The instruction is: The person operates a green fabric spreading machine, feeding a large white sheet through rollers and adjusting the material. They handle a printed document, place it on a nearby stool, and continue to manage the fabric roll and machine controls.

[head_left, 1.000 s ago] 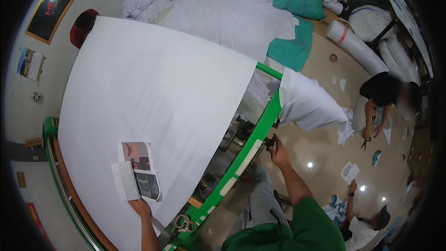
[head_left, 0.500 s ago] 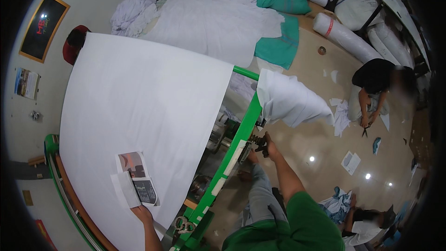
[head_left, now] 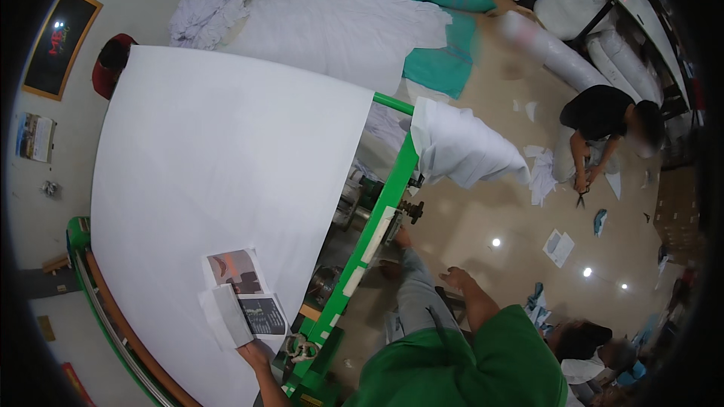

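A pale wall with a framed dark board backs the room; a white-covered table with a green rail stands before it. Over the table's near end, close to its right edge, are printed sheets and a folded white paper. The left hand has its grip pinching the paper's near end; the right hand hangs over the floor, empty, fingers loosely spread. The papers look light and limp — likely to crease or slide — so the folded near end seems the surest hold. Pale print on the sheets' dark panel is too small to read; the board carries red lettering — no brand shows clearly.
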The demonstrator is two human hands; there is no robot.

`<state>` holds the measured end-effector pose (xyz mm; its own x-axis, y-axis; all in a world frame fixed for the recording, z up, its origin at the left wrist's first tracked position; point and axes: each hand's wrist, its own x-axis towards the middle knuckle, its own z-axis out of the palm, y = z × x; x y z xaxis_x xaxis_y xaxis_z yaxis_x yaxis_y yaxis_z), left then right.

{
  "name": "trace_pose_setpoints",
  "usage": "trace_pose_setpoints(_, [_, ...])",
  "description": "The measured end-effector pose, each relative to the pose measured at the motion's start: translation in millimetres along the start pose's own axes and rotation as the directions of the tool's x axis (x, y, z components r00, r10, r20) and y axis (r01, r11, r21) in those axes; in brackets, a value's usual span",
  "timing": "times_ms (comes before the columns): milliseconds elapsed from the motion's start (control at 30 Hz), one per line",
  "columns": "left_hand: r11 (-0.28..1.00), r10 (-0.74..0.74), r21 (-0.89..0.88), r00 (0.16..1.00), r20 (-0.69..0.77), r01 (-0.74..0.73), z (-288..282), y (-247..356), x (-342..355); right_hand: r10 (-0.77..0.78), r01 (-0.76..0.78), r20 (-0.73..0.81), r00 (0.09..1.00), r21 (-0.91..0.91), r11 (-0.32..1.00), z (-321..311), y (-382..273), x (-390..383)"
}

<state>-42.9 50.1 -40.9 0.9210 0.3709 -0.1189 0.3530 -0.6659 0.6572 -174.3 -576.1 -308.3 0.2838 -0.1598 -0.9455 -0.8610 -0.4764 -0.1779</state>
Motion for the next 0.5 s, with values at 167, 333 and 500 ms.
trace_pose_setpoints(167, [0.957,-0.018,0.284,0.99,-0.137,0.057,-24,-25,-31,-0.076,0.069,-0.095,0.993,-0.07,0.995,3,37,-9])
trace_pose_setpoints(333, [0.862,-0.256,0.383,0.937,-0.239,0.333,-44,-29,-57,-0.183,0.25,0.247,0.952,-0.275,0.928,-64,-40,-65])
trace_pose_setpoints(500, [0.874,-0.303,0.306,0.915,-0.266,0.378,-42,-19,-74,-0.662,0.606,0.176,0.729,0.285,0.743,-155,-226,-173])
